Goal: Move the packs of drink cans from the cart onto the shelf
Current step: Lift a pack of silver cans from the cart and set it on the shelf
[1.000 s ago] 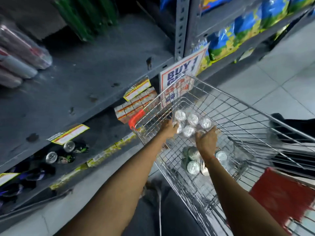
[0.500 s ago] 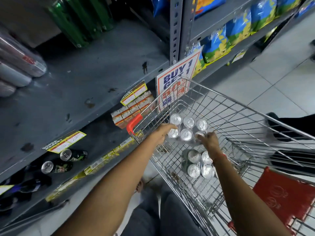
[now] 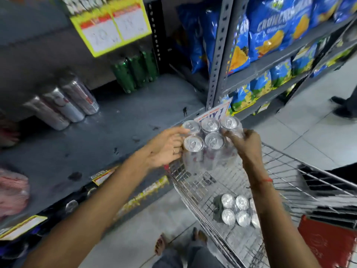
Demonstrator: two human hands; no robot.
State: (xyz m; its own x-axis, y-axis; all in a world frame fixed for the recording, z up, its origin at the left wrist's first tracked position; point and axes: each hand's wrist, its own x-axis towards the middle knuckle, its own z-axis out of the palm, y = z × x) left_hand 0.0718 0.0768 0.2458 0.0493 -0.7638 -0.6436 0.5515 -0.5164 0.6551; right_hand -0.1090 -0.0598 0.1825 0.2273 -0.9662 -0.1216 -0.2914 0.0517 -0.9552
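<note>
A shrink-wrapped pack of silver drink cans (image 3: 209,141) hangs above the cart's front corner, level with the edge of the grey shelf (image 3: 123,132). My left hand (image 3: 166,147) grips its left side and my right hand (image 3: 243,145) grips its right side. A second pack of silver cans (image 3: 238,210) lies in the bottom of the wire cart (image 3: 282,171). On the shelf at the left, another silver can pack (image 3: 63,105) stands in its wrap.
Green bottles (image 3: 135,71) stand at the back of the shelf under a yellow price sign (image 3: 110,22). A grey upright post (image 3: 218,55) separates this bay from blue snack bags (image 3: 270,31). A red board (image 3: 328,242) lies by the cart. Someone's shoes (image 3: 342,105) show far right.
Both hands have lifted the can pack out of the cart basket, up to the shelf's front edge. The view has tilted upward toward the shelves.
</note>
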